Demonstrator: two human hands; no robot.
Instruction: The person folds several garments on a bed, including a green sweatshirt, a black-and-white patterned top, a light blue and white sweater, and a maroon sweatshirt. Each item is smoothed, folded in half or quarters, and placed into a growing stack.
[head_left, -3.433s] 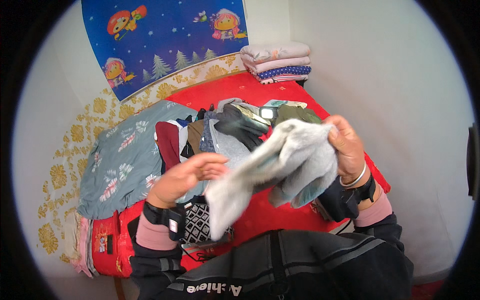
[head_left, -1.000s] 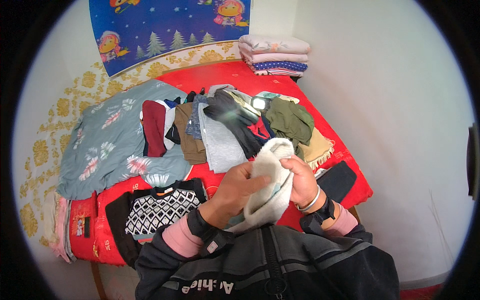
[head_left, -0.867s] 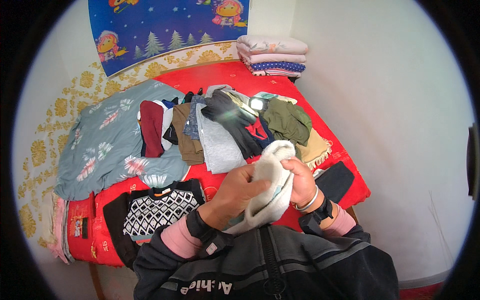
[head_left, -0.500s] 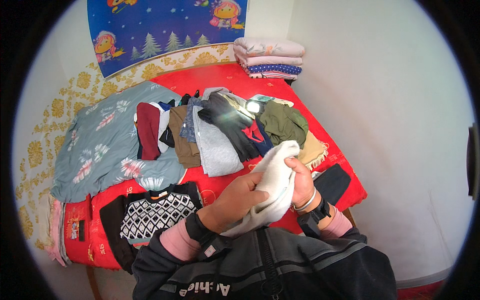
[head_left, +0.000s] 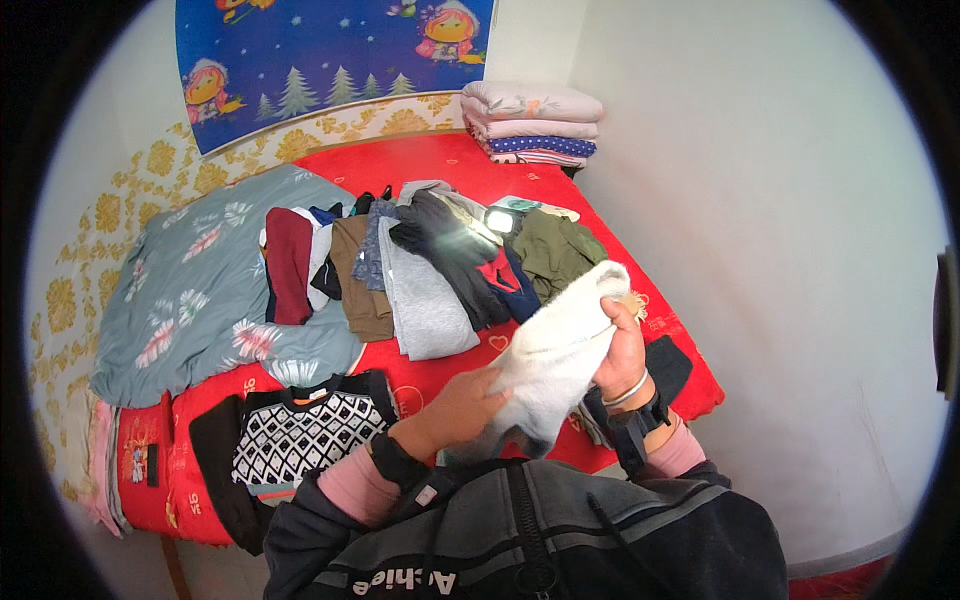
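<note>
A white, fleecy piece of clothing (head_left: pixel 560 335) is stretched up between my hands in front of my chest. Its lower end turns grey and dark, and its exact kind is unclear. My right hand (head_left: pixel 622 360) grips its right edge, thumb on the near side and fingers behind. On the other side my left hand (head_left: pixel 462 405) closes on the cloth, slightly blurred, its fingertips partly sunk in the fabric. Left of my left arm lies a black-and-white diamond-patterned sweater (head_left: pixel 310 430). Beyond the white garment sits a bunched olive-green garment (head_left: pixel 560 250).
The bed has a red cover (head_left: pixel 420 155). Across it lie a grey jogger-like garment (head_left: pixel 425 310), a brown garment (head_left: pixel 358 270), a maroon one (head_left: pixel 290 260) and a flowered blue-grey quilt (head_left: pixel 180 290). A lit lamp (head_left: pixel 500 220) shines among the clothes. Folded bedding (head_left: pixel 530 105) stands at the far corner.
The white garment has been spread wider and raised a little to the right, showing its dark lower end. My right hand has moved right, my left hand slightly left.
</note>
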